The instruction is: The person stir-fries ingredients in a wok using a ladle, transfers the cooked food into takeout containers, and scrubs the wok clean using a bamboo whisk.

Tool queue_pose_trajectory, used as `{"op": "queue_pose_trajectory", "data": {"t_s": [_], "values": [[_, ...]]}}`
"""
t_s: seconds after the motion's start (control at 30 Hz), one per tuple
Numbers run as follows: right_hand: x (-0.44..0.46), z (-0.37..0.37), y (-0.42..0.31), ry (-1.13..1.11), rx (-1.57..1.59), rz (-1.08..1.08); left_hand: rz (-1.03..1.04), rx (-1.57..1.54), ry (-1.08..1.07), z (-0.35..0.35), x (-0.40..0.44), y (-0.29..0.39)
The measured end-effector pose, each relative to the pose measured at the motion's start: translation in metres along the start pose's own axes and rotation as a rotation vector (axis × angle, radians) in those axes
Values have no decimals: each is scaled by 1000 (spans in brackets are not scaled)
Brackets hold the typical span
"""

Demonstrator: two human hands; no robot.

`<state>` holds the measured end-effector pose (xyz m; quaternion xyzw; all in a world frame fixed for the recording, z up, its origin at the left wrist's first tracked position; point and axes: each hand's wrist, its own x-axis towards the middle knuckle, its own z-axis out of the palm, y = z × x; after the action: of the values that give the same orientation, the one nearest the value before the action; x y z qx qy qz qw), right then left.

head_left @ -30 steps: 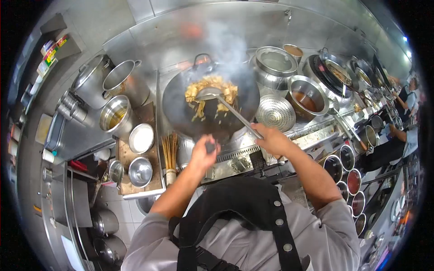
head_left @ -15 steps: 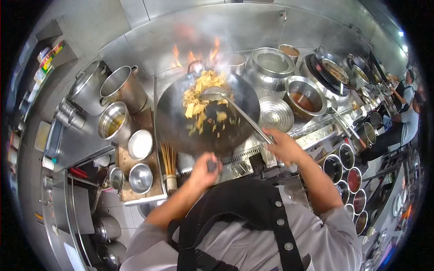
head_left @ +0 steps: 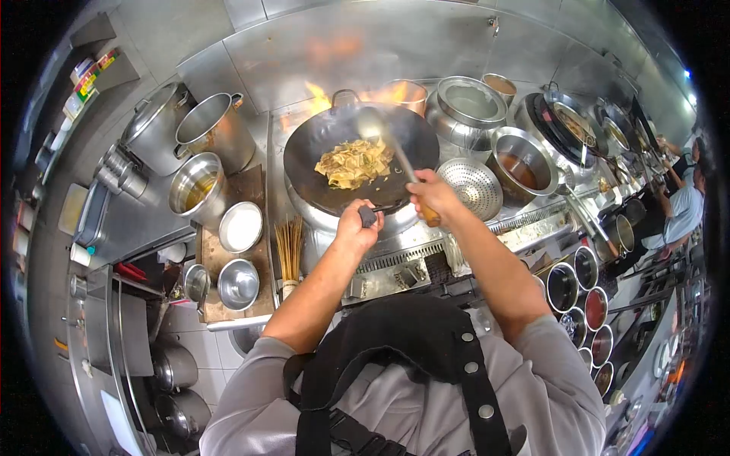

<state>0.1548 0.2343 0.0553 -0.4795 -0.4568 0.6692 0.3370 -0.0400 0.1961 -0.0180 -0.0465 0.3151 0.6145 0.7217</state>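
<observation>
A dark wok [head_left: 304, 152] sits over the burner, tilted toward me, with flames at its far rim. Pale, flat pieces of food [head_left: 353, 164] lie together in its middle. My left hand [head_left: 356, 226] is closed round a dark grip at the wok's near edge. My right hand [head_left: 435, 195] is wrapped round the wooden-ended handle of a metal ladle [head_left: 401, 156]. The ladle's bowl, blurred, hangs above the wok's far right part, beyond the food.
Right of the wok are a perforated strainer [head_left: 473, 190], a pot of brown liquid [head_left: 525, 169] and a lidded pot [head_left: 465, 102]. Left stand tall pots [head_left: 217, 133], small bowls [head_left: 238, 285] and a bamboo brush [head_left: 289, 251]. Co-workers [head_left: 684, 205] stand far right.
The ladle has moved off the food toward the wok's far right. The scattered food has gathered in the middle. My left hand and the wok's near edge have shifted forward.
</observation>
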Motion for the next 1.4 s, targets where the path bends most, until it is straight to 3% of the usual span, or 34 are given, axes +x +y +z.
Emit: {"op": "queue_pose_trajectory", "data": {"t_s": [0.07,0.13,0.17,0.23,0.3,0.37,0.43,0.47,0.53,0.67,0.73,0.77,0.83,0.9,0.93,0.97,1.03,1.07,1.13,1.2,1.27,1.3,1.37,1.4], "values": [[7,1,3,-87,-63,22,-15,-2,9,-3,6,0],[-2,-7,-2,-207,-659,-128,-24,-11,17,-1,7,4],[-7,-29,2,-203,-1088,-431,-30,-25,27,-1,7,6],[-49,-57,-28,-197,-1403,-566,-24,-33,69,3,-8,8],[-105,-53,-49,-64,-1699,-496,-20,-21,79,12,-47,5],[-157,-58,-53,-92,-1522,-424,-24,31,106,19,-79,2],[-196,-59,-64,-186,-1081,-237,-124,-13,120,25,-81,5],[-203,-63,-74,-247,-805,53,-118,-60,119,28,-75,9],[-201,-75,-67,-274,-587,174,-116,-73,83,20,-45,10],[-150,-63,-24,-77,-755,93,10,9,6,-31,-19,-8],[-123,-57,2,-16,-738,-43,71,174,-33,-48,-60,-24],[-128,-46,-4,-12,-750,-19,-8,238,-25,-69,-72,-29],[-147,-44,-15,-67,-751,-15,-94,201,136,-61,-122,-28],[-162,-62,-19,-138,-617,-58,9,217,163,-27,-143,-22],[-175,-65,-35,-176,-462,119,-23,140,129,-27,-127,-13],[-175,-78,-35,-235,-433,159,-53,59,95,-22,-107,-2],[-174,-64,-59,-214,-589,227,-197,-63,42,0,-70,16],[-165,-57,-59,-199,-706,172,-235,-85,-3,-6,-39,20],[-125,-51,-29,-166,-794,32,-23,-21,-12,-9,-32,3],[-104,-38,-6,-94,-714,-59,51,56,23,-31,-53,-19],[-116,-32,8,-78,-531,-126,-31,183,-47,-63,-89,-33],[-131,-33,13,-68,-364,-99,-137,175,110,-54,-109,-32],[-156,-37,32,-77,-18,-94,-106,38,-58,-34,-125,-18],[-166,-33,26,-71,38,-27,-140,-34,4,-22,-111,-7]]}}
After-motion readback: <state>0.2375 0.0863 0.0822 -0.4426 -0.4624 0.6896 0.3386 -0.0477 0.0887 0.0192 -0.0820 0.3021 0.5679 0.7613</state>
